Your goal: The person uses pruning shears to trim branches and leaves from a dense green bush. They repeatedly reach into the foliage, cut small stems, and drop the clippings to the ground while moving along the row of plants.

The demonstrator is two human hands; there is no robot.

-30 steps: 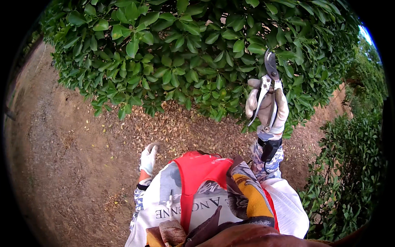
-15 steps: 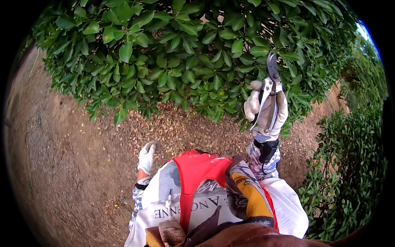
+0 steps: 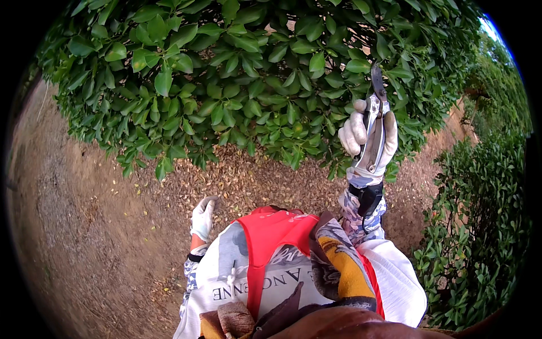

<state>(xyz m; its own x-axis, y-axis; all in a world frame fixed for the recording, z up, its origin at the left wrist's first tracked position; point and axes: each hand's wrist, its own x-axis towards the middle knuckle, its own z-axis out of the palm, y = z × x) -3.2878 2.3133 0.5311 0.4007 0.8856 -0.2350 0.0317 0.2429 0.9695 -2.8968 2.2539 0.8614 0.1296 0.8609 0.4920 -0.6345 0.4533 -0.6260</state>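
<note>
My right hand [image 3: 354, 134], in a pale work glove, is wrapped round the handles of a pair of pruning shears [image 3: 373, 135]. Their dark blade [image 3: 377, 81] points up among the outer leaves of a broad green bush [image 3: 248, 85]. The handles lie close together and the blades look closed. No stem can be made out between them. My left hand [image 3: 202, 219], also gloved, hangs low at my left side, away from the bush. Its fingers are loosely stretched, with nothing visible in them.
Brown soil [image 3: 107, 209] strewn with dry fallen leaves [image 3: 243, 181] lies under and before the bush. A second leafy hedge [image 3: 474, 226] stands close on my right. A yellow and grey cloth [image 3: 347, 268] hangs over my chest, beside a red strap.
My right hand has squeezed the shears' handles together, and the blades have closed. The shears have shifted slightly up and right. My left hand stays nearly where it was.
</note>
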